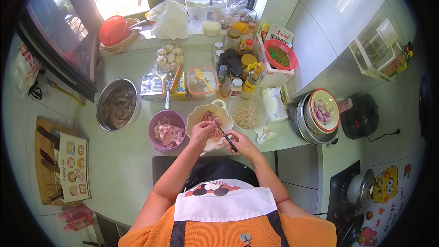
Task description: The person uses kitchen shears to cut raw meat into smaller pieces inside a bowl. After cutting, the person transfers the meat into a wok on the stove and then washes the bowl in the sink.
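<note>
My left hand (201,133) is closed in a pinch on a piece of pink raw meat (215,132) above a cream scalloped bowl (194,118) with more meat in it. In my right hand (242,144) are dark scissors (222,131), their black handle in my fingers and the thin blades angled up and left across the bowl beside the meat. Just left stands a purple bowl (152,130) of pale pink meat pieces (169,133). On the right, close to my right hand, is a clear bowl of bean sprouts (247,115).
A steel bowl (136,114) of shrimp sits at left. Behind are garlic (169,56), a peeler (162,84), a lidded container with a yellow spoon (201,78) and several seasoning bottles (251,82). Stacked basins (315,119) and a black cooker (361,116) stand right; a knife rack (59,160) is far left.
</note>
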The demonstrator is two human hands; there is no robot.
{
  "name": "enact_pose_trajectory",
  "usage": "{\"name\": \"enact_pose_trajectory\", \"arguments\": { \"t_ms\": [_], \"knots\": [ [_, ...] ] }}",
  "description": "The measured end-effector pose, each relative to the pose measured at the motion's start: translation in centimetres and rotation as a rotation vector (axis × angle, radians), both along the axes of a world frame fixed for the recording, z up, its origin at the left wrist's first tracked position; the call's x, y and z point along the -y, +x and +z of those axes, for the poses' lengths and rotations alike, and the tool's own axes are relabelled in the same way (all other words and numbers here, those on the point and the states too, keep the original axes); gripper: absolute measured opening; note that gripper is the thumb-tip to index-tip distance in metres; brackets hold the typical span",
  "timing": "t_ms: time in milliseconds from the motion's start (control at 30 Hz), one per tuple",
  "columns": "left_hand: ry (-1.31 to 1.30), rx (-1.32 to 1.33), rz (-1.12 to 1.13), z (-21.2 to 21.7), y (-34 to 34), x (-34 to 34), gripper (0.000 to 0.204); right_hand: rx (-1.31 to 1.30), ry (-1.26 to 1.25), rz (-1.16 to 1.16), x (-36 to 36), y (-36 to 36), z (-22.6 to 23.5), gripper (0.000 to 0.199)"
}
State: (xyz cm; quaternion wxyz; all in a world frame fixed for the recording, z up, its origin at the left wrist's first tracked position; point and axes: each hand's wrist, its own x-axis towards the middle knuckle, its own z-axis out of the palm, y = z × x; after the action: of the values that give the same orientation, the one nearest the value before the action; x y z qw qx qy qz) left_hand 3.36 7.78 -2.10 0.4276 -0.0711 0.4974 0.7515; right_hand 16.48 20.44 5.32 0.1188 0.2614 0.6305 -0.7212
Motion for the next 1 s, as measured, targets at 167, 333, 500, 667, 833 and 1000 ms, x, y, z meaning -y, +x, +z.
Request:
{"name": "enact_pose_trajectory", "arguments": {
  "t_ms": [167, 333, 500, 667, 833, 1000],
  "knots": [
    [-0.035, -0.009, 0.001, 0.0, 0.0, 0.4, 0.010, 0.040, 0.106, 0.051, 0.0, -0.1, -1.4, 0.038],
    [-0.006, 0.028, 0.109, 1.4, 0.0, 0.6, 0.008, -0.015, 0.186, 0.090, 0.1, -0.1, -2.3, 0.041],
    [0.057, 0.050, 0.098, 1.5, 0.3, 0.7, 0.008, 0.007, 0.093, 0.044, 0.4, -0.4, -1.8, 0.040],
    [0.046, 0.066, 0.104, 1.7, 0.4, 0.7, 0.008, 0.004, -0.027, -0.018, 0.4, -0.4, -0.9, 0.038],
    [0.044, 0.048, 0.105, 1.5, 0.1, 0.6, 0.008, -0.009, -0.038, -0.051, 0.8, -0.3, -1.1, 0.035],
    [0.030, 0.036, 0.089, 1.5, -0.3, 0.8, 0.009, 0.023, -0.035, -0.051, 1.5, -0.3, -0.5, 0.033]
  ]
}}
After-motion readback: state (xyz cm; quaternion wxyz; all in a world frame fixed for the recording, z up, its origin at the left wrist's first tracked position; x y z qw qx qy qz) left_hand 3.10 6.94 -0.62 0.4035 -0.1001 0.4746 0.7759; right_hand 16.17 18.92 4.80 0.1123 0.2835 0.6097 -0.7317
